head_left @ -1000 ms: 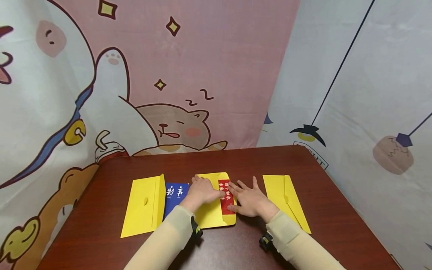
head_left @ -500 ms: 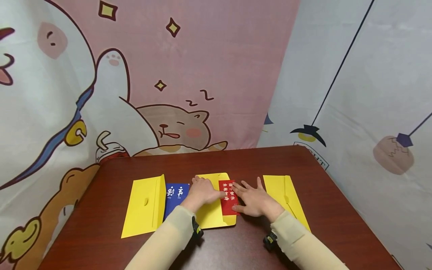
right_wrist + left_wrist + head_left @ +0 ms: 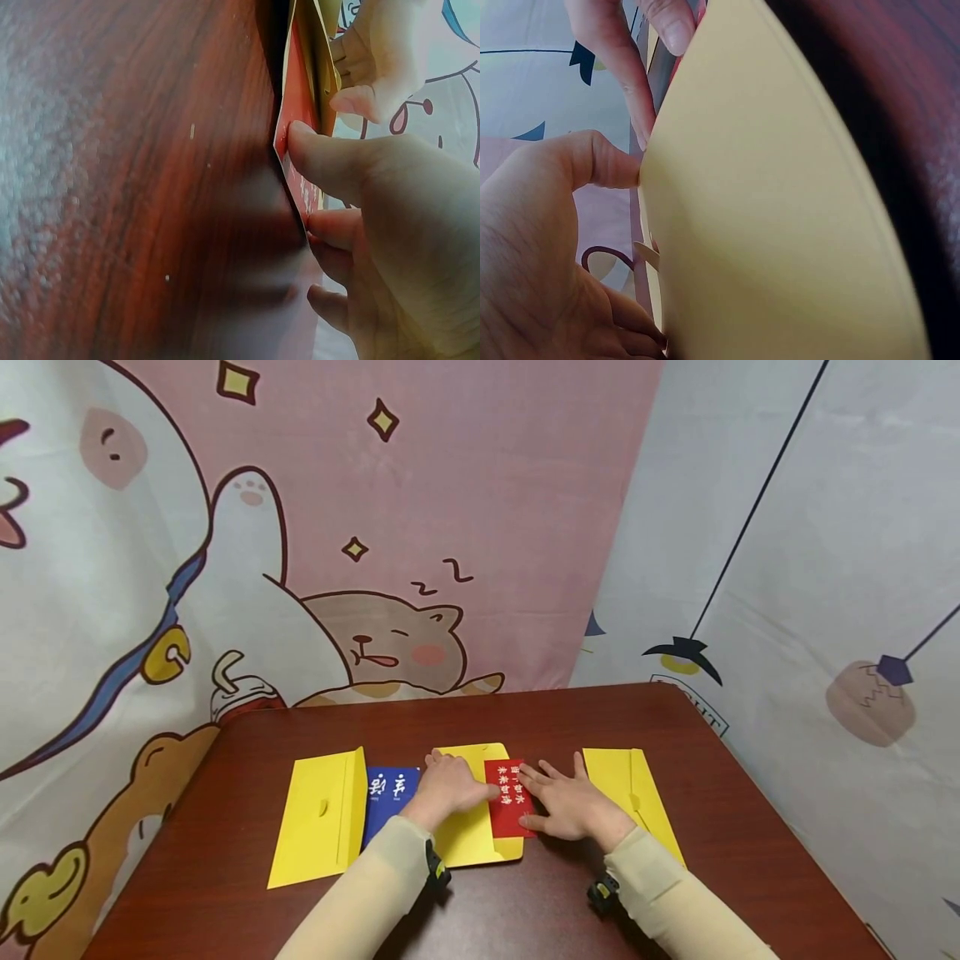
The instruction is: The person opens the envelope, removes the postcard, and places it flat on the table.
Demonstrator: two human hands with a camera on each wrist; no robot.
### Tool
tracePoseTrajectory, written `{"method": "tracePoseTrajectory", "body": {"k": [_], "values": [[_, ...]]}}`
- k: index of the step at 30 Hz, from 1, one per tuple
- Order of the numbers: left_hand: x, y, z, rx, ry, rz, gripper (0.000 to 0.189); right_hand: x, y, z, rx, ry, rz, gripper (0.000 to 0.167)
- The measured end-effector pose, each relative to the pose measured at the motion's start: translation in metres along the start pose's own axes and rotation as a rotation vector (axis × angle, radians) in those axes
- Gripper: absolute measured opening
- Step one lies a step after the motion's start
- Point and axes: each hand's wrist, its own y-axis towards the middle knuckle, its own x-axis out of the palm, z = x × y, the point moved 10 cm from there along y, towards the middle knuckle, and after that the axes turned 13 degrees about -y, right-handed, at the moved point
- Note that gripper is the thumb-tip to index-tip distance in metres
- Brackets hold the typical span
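In the head view a yellow envelope (image 3: pixel 469 847) lies flat at mid table, its opening facing right. A red card (image 3: pixel 508 818) with white characters sticks out of that opening, its right edge past the envelope flap. My left hand (image 3: pixel 447 789) rests on the envelope, thumb pointing right near the card. With fingers spread, my right hand (image 3: pixel 570 808) presses thumb and fingertips on the card's right part. In the right wrist view the thumb (image 3: pixel 319 150) and a fingertip touch the red card (image 3: pixel 298 82). The left wrist view shows the left thumb (image 3: pixel 611 165) at the yellow envelope's edge.
A second yellow envelope (image 3: pixel 311 814) lies at the left, beside a blue card (image 3: pixel 390 793) with white characters, partly behind the left arm. Another yellow envelope (image 3: pixel 615 777) lies at the right, partly under the right forearm. All rest on a dark red-brown table (image 3: pixel 540 718) against patterned cloth.
My right hand has moved a little to the right, and the red card has slid right with it, further out of the envelope. The left hand has stayed in place.
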Motion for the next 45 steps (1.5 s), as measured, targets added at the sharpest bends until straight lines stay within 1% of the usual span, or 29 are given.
{"method": "tracePoseTrajectory", "body": {"k": [5,7,9,13,15,19,21,24,26,28,30,33,35,37,41,45], "values": [[0.000,0.000,-0.001,-0.003,0.010,0.002,0.100,-0.001,0.000,0.001,-0.011,0.017,0.006,0.082],[-0.001,0.001,-0.001,-0.002,0.016,0.002,0.099,-0.002,-0.001,0.001,-0.020,0.049,0.014,0.083],[-0.001,0.001,-0.001,0.000,0.017,0.003,0.098,-0.003,0.000,0.002,-0.027,0.104,0.024,0.084],[-0.002,0.001,0.000,0.006,0.007,0.003,0.097,-0.010,0.002,0.007,-0.016,0.252,0.084,0.085],[-0.003,0.000,0.001,0.011,0.006,0.003,0.096,-0.016,0.003,0.010,-0.005,0.335,0.138,0.083],[-0.003,0.001,0.000,0.012,0.008,0.004,0.096,-0.026,0.008,0.017,0.024,0.534,0.255,0.072],[-0.003,0.001,0.000,0.010,0.007,0.005,0.096,-0.027,0.010,0.022,0.066,0.640,0.294,0.066],[-0.003,0.000,0.000,0.004,-0.002,0.004,0.098,-0.023,0.013,0.033,0.184,0.777,0.329,0.058],[-0.003,0.000,0.000,-0.002,-0.006,0.003,0.099,-0.016,0.014,0.039,0.268,0.872,0.326,0.053],[-0.002,0.000,-0.001,-0.007,-0.012,0.003,0.099,-0.008,0.016,0.043,0.326,0.990,0.307,0.048],[-0.002,0.000,-0.001,-0.010,-0.012,0.003,0.098,0.003,0.018,0.044,0.364,1.117,0.266,0.042],[-0.001,-0.001,-0.001,-0.013,-0.010,0.001,0.098,0.016,0.020,0.041,0.393,1.279,0.197,0.034],[-0.001,-0.001,0.000,-0.010,-0.007,-0.001,0.097,0.023,0.020,0.039,0.413,1.332,0.159,0.030],[-0.002,-0.002,0.001,-0.007,-0.004,-0.002,0.096,0.027,0.020,0.038,0.429,1.357,0.137,0.029],[-0.002,-0.002,0.002,-0.007,-0.004,-0.005,0.097,0.030,0.019,0.038,0.441,1.368,0.126,0.027],[-0.001,-0.001,0.001,-0.011,-0.005,-0.007,0.099,0.031,0.019,0.038,0.422,1.405,0.119,0.024]]}}
